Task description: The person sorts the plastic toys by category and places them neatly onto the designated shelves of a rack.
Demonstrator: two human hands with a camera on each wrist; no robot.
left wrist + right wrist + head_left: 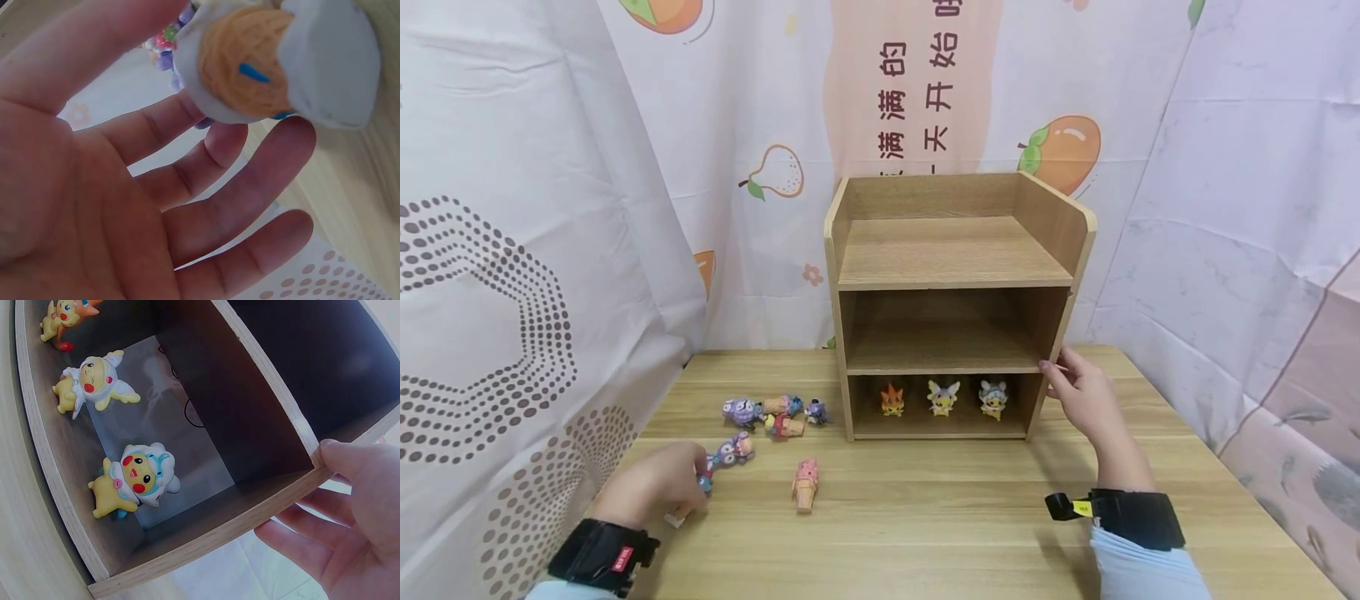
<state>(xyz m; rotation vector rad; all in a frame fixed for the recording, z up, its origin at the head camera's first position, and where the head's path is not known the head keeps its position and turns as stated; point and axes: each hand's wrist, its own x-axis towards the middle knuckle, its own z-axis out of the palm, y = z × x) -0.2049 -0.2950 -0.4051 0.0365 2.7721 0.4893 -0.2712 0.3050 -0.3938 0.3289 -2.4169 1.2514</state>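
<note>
Low on the left, my left hand (666, 479) pinches an ice-cream-cone figurine between thumb and fingertips. Its waffle cone (244, 59) and pale base show in the left wrist view; the hand hides most of it in the head view. My right hand (1086, 392) holds the right side panel of a small wooden shelf (955, 287), thumb on the front edge and fingers along the outer side. On the lowest level stand three yellow figurines: one with an orange hood (892, 401), one with white ears (942, 398), one with a white and light-blue hood (140, 478).
A pink cone figurine (806, 485) lies on the wooden table (910, 517) in front of the shelf. Farther left lie a purple figurine (730, 451) and several more, among them a purple one (742, 412). A printed curtain (760, 250) hangs behind.
</note>
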